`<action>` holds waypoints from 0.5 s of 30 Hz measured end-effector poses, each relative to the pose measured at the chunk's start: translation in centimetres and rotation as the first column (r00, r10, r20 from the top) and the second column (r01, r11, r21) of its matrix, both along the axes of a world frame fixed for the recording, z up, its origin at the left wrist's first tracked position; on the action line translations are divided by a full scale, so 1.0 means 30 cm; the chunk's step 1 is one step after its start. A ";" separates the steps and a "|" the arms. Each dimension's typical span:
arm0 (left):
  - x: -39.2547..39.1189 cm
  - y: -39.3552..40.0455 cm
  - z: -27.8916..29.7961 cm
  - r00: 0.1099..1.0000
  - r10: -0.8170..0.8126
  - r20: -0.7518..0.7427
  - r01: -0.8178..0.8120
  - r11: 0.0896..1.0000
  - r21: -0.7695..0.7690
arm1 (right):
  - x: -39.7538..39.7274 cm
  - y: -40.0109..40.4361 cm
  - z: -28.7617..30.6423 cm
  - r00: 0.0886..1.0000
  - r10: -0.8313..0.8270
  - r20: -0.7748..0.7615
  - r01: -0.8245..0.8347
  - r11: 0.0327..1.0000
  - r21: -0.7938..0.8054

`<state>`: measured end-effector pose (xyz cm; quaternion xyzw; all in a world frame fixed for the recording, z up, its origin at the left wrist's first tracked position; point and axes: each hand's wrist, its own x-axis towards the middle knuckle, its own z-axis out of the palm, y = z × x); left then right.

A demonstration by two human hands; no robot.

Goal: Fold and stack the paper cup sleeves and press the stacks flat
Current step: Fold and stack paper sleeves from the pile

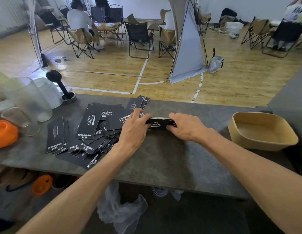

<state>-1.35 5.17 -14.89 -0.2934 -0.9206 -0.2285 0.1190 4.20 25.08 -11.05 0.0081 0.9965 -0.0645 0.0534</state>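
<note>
A loose pile of several flat black paper cup sleeves [89, 130] with white "Camping Club" print lies on the grey counter [163, 159], left of centre. A small stack of the same sleeves [158, 123] stands on its long edge on the counter between my hands. My left hand [135, 127] grips the stack's left end with curled fingers. My right hand [184, 126] grips its right end the same way. A few more sleeves [140, 102] lie at the counter's far edge behind my left hand.
A tan rectangular bowl [263, 130] sits at the right. At the left stand clear plastic cups [25, 102], an orange lid [5, 134] and a black tamper [60, 85]. Beyond the counter are folding chairs and seated people on a wooden floor.
</note>
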 end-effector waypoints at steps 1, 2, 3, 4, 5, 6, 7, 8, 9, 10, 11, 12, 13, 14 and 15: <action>0.004 0.005 -0.005 1.000 -0.023 0.010 0.023 1.000 0.017 | 0.000 0.001 0.000 1.000 0.001 0.001 -0.001 1.000 0.005; 0.008 0.013 -0.010 0.999 -0.042 0.022 0.041 0.999 0.034 | 0.000 0.002 0.001 1.000 0.002 0.001 -0.002 1.000 0.010; 0.016 0.024 -0.014 0.997 -0.059 0.042 0.056 0.997 0.053 | 0.000 0.002 0.001 1.000 0.003 0.000 -0.003 1.000 0.013; 0.026 0.040 -0.017 0.996 -0.070 0.062 0.066 0.995 0.070 | 0.000 0.000 -0.001 1.000 0.003 -0.001 -0.003 1.000 0.015; 0.040 0.059 -0.016 0.994 -0.078 0.075 0.072 0.994 0.079 | 0.001 -0.001 -0.003 1.000 0.002 0.000 -0.002 1.000 0.017; 0.052 0.082 -0.016 0.993 -0.081 0.084 0.075 0.994 0.075 | 0.002 -0.003 -0.003 1.000 0.000 0.002 0.000 1.000 0.022; 0.066 0.106 -0.010 0.992 -0.079 0.095 0.073 0.995 0.067 | 0.001 -0.005 -0.001 1.000 -0.001 0.005 0.001 0.999 0.033; 0.077 0.127 -0.003 0.991 -0.071 0.113 0.065 0.996 0.058 | -0.001 -0.006 0.002 1.000 -0.001 0.012 0.000 0.999 0.041; 0.085 0.142 0.004 0.989 -0.059 0.137 0.052 0.997 0.055 | -0.004 -0.006 0.007 1.000 -0.003 0.023 0.002 0.999 0.042; 0.087 0.152 0.012 0.987 -0.052 0.153 0.044 0.998 0.052 | -0.008 -0.004 0.013 1.000 -0.009 0.026 0.008 0.999 0.038; 0.088 0.155 0.021 0.987 -0.057 0.152 0.050 0.997 0.050 | -0.010 -0.002 0.017 1.000 -0.015 0.025 0.014 0.999 0.035; 0.085 0.153 0.027 0.988 -0.070 0.138 0.065 0.997 0.047 | -0.013 0.001 0.018 1.000 -0.018 0.016 0.017 0.999 0.038; 0.081 0.146 0.038 0.989 -0.093 0.116 0.088 0.995 0.047 | -0.014 0.002 0.015 1.000 -0.016 0.007 0.015 0.999 0.048; 0.071 0.134 0.043 0.987 -0.119 0.112 0.115 0.992 0.042 | -0.013 0.002 0.007 1.000 -0.011 -0.003 0.011 0.998 0.059; 0.060 0.119 0.052 0.986 -0.127 0.111 0.124 0.992 0.034 | -0.010 0.001 0.000 1.000 -0.007 -0.011 0.008 0.998 0.067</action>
